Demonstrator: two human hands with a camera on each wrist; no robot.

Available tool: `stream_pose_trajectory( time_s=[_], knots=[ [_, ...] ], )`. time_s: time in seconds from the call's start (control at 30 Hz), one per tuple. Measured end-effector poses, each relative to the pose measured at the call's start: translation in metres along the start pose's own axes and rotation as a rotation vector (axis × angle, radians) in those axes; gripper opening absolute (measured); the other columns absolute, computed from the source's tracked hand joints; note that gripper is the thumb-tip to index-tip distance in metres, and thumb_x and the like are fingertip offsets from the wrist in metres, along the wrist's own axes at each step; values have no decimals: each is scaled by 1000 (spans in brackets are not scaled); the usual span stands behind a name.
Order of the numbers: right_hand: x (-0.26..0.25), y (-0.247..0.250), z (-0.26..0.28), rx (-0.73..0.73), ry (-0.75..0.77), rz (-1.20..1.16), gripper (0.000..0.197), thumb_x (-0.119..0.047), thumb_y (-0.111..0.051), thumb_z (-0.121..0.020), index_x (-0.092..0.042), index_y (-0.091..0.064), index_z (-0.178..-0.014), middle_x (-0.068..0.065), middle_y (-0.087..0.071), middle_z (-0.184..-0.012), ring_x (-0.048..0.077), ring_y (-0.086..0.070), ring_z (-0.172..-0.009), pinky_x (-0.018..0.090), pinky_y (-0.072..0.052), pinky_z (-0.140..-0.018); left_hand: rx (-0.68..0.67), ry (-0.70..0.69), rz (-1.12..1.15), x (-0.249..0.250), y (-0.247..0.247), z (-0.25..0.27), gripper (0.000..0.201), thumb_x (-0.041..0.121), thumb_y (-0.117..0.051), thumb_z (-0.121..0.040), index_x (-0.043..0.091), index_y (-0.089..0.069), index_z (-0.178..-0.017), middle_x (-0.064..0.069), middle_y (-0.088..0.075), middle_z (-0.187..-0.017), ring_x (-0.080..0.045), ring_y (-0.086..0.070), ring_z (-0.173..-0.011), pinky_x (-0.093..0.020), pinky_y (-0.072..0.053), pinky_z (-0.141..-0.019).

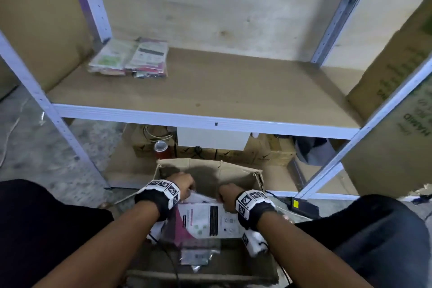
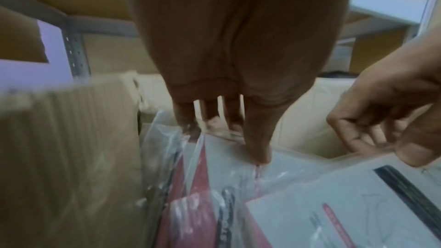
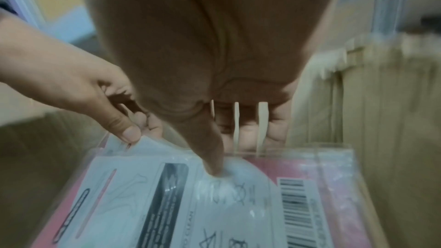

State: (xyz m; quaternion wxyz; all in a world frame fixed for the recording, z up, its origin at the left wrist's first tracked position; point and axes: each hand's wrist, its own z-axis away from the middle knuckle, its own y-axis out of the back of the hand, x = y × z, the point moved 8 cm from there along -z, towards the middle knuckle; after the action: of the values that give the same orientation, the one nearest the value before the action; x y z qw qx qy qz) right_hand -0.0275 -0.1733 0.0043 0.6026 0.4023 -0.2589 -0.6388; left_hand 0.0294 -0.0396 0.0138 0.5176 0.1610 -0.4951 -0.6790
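**Now, a two-handed grip on a bagged packet in the carton**

Both my hands are down in the open cardboard carton [image 1: 187, 161], at the far edge of a clear-bagged packet [image 1: 205, 220] with a white-and-pink printed card. My left hand [image 1: 184, 186] pinches the film at the left corner, thumb on top and fingers curled under. My right hand [image 1: 228, 196] pinches the same edge further right, thumb pressed into the plastic.

The packet lies below my wrists and runs from the held edge back toward my body. Its long axis seems to go that way too, though the head view foreshortens it and I would not swear to it. The pile of similar packets [image 1: 131, 58] sits at the left rear of the shelf board [image 1: 210, 91], up, ahead and left of the carton, so my left hand is the nearer one.

The right wrist view shows a barcode label [image 3: 296, 201] on the packet's right side, which my wrist hides in the head view. The left wrist view shows red bagged goods [image 2: 198, 214] lower in the carton.
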Motion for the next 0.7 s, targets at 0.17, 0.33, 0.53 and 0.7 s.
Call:
stream_pose_trajectory(
  time_s=[0.17, 0.33, 0.53, 0.7],
  knots=[
    [-13, 69, 39, 144, 19, 17, 22, -3, -51, -83, -15, -57, -101, 13, -65, -112, 31, -62, -98, 37, -52, -82, 133, -28, -20, 16, 73, 35, 32, 8, -49, -92, 19, -70, -112, -4, -65, -118, -24, -65, -105, -25, -51, -84],
    [-19, 139, 81, 280, 39, -3, 28, -2, -47, -84, -17, -58, -105, 4, -63, -116, 26, -59, -103, 29, -44, -77, 248, -109, -56, 29, 146, 75, 28, 9, -52, -91, 16, -73, -108, 0, -69, -116, -19, -62, -110, -21, -43, -89],
    [-15, 208, 130, 380, 68, -129, 28, -1, -52, -84, -8, -60, -110, 8, -61, -111, 20, -55, -94, 34, -48, -87, 373, -160, -26, 33, 223, 117, 25, 10, -57, -95, 8, -70, -117, -7, -68, -121, -23, -62, -111, -19, -40, -86],
    [-3, 253, 159, 484, 110, -264, 21, -1, -56, -85, -11, -60, -103, 1, -58, -98, 17, -54, -88, 20, -46, -71, 382, -145, -1, 23, 275, 144, 14, 11, -56, -97, 12, -67, -107, -4, -60, -107, -20, -57, -104, -27, -44, -91]
  ],
)
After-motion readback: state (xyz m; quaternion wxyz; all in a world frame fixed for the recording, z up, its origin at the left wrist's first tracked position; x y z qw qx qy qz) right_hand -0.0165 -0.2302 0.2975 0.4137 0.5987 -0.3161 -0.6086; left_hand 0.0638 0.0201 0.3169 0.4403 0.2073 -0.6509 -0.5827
